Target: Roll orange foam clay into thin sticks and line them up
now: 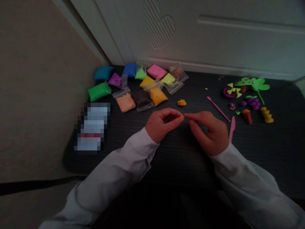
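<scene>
Between the thumb and forefinger of my left hand [164, 124] is pinched a small bit of yellow-orange modelling clay [182, 116]. My right hand [208, 130] reaches in from the right, its forefinger tip touching the clay or just beside it. The right thumb is held apart from that forefinger, and the other fingers are curled. Just beyond the hands, a lump of orange clay [181, 102] lies on the dark table [171, 165]. Close to my right hand are a pink clay knife [232, 127] and a thin pink modelling tool [218, 108].
Bags of coloured clay, including orange [158, 97], black [143, 99] and green [99, 91], lie at the back left. A blurred-out phone [92, 127] rests at the left. Small clay models stand right, among them purple grapes [253, 103] and a cone [247, 116]. A white panel [214, 41] rises behind.
</scene>
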Motion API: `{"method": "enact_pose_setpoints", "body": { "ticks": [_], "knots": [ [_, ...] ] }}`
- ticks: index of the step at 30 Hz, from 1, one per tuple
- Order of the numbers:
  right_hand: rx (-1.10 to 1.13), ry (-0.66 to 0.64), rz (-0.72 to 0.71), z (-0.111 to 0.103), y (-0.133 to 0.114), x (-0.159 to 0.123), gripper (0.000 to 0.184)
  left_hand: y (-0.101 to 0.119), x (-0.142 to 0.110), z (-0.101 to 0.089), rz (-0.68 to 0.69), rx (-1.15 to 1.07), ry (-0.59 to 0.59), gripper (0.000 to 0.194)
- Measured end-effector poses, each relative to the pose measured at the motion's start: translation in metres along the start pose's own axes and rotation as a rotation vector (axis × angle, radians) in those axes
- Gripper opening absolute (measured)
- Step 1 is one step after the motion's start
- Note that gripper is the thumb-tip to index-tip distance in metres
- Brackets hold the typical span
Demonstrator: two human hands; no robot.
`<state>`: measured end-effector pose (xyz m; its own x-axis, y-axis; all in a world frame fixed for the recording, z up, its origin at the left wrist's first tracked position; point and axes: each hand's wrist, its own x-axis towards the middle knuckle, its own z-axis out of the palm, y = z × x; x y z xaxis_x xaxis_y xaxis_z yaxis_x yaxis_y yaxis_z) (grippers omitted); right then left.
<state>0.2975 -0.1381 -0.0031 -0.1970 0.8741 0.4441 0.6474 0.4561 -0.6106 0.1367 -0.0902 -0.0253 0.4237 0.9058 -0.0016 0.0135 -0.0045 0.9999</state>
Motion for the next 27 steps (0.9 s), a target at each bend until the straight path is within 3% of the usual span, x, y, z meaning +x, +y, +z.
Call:
{"method": "enact_pose_setpoints", "body": {
  "ticks": [7,16,27],
  "knots": [
    [0.015,-0.013,-0.030,-0.0013,-0.0014,-0.0001,0.032,-0.0008,0.0021,0.0002,-0.076,-0.209,-0.041,0.016],
    [-0.043,-0.020,-0.030,0.0000,-0.0021,-0.0001,0.038,-0.0010,0.0013,0.0002,-0.033,-0.109,0.037,0.020],
    [-0.033,-0.036,-0.027,0.0019,0.0006,-0.0003,0.037,-0.0007,0.0015,0.0001,-0.044,-0.053,0.046,0.023]
  ]
}}
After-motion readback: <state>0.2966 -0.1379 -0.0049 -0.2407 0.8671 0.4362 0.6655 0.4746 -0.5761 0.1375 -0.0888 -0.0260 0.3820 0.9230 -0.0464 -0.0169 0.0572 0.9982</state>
